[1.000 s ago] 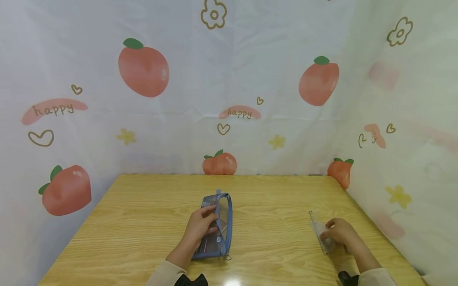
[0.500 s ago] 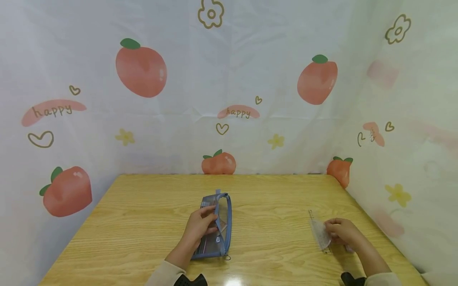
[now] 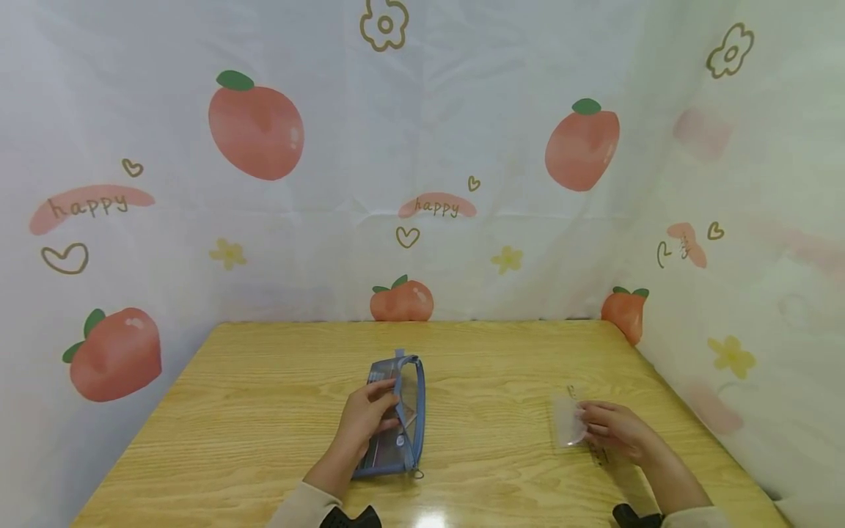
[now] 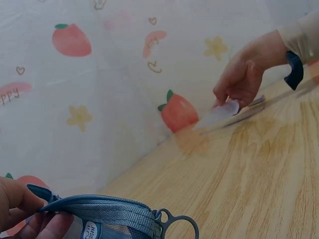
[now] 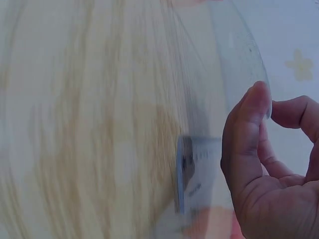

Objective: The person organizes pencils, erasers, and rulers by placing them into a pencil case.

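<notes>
Tabletop (image 3: 495, 411) pouch (image 3: 391, 450): head, left wrist only

A person in long, plain cream-beige sleeves: the left sleeve (image 3: 305, 504) and right sleeve (image 3: 694, 518) stop short of the bare left hand (image 3: 368, 418) and right hand (image 3: 620, 431). Below the left cuff sits a black wrist piece (image 3: 352, 518) with a dipped top edge; beside the right cuff, a dark, curved band (image 4: 294, 70).

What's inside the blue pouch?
Blue pouch: slim shapes show through the clear side, too blurred to name; a pinkish corner shows at the opening. The left hand covers the middle; contents there are hidden.
</notes>
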A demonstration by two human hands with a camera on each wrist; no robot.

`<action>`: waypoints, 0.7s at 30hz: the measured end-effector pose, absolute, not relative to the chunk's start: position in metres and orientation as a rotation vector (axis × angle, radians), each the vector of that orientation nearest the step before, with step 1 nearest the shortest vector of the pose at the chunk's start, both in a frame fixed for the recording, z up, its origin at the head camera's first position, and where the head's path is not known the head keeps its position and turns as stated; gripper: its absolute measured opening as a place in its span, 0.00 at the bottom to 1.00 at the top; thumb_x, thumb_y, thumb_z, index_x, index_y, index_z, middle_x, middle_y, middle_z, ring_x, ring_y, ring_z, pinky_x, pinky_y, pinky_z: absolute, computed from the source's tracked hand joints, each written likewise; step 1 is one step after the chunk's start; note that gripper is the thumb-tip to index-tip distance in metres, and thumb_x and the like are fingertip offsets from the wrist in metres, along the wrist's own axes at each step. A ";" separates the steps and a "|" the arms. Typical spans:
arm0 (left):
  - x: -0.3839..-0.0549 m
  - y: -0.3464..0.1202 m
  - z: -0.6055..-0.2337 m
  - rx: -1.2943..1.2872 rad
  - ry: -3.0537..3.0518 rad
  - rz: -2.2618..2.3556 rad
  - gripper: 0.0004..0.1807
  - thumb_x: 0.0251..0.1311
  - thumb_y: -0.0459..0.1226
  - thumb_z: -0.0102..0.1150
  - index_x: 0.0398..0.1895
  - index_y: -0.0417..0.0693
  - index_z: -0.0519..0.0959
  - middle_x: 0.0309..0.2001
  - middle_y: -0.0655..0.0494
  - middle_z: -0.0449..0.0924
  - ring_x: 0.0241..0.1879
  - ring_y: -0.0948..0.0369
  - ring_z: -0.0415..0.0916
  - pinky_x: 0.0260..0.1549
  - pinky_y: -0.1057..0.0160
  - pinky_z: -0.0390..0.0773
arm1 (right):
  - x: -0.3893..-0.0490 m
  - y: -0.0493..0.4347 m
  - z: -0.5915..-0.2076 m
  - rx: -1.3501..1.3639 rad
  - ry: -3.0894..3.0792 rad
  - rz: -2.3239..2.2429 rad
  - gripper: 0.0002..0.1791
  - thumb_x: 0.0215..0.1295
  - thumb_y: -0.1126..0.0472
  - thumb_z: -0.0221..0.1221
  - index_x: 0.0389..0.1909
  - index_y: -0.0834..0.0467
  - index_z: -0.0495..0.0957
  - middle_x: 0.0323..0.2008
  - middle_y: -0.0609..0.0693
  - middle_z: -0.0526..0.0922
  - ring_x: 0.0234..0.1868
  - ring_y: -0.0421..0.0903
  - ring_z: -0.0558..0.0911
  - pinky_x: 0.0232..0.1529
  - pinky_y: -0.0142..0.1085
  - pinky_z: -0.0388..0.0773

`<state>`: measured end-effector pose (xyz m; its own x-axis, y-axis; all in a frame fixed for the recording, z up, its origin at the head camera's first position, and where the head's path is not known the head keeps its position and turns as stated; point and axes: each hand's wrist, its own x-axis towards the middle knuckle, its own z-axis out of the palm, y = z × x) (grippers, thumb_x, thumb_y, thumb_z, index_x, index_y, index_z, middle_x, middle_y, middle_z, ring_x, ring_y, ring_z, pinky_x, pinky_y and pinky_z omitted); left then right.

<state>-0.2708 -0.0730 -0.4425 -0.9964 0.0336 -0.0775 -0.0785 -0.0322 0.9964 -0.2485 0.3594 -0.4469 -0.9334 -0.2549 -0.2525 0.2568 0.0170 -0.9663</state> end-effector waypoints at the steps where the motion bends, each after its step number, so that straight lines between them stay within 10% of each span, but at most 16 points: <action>1: -0.271 -0.073 -0.443 -0.050 2.128 2.204 0.22 0.56 0.32 0.53 0.55 0.35 0.71 0.44 0.44 0.73 0.40 0.55 0.73 0.29 0.60 0.81 | -0.249 0.358 -0.448 -0.011 1.927 -1.996 0.14 0.67 0.63 0.46 0.51 0.63 0.71 0.37 0.46 0.77 0.37 0.39 0.77 0.38 0.30 0.78; 7: -0.271 -0.073 -0.443 -0.044 2.116 2.210 0.22 0.56 0.32 0.53 0.55 0.35 0.70 0.46 0.43 0.73 0.40 0.57 0.73 0.30 0.59 0.81 | -0.252 0.348 -0.453 -0.070 1.805 -2.081 0.14 0.68 0.67 0.43 0.41 0.52 0.76 0.38 0.47 0.78 0.38 0.40 0.77 0.38 0.31 0.78; 21: -0.273 -0.073 -0.443 -0.061 2.133 2.198 0.21 0.56 0.32 0.53 0.54 0.37 0.72 0.46 0.45 0.73 0.38 0.59 0.74 0.29 0.61 0.81 | -0.257 0.322 -0.454 -0.087 1.782 -2.054 0.16 0.67 0.68 0.45 0.54 0.65 0.70 0.41 0.52 0.77 0.39 0.43 0.78 0.42 0.33 0.77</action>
<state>-0.2733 -0.0727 -0.4431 -0.9962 0.0283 -0.0827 -0.0835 -0.0285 0.9961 -0.2570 0.3222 -0.4543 -0.9108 -0.3486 -0.2213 0.2683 -0.0921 -0.9589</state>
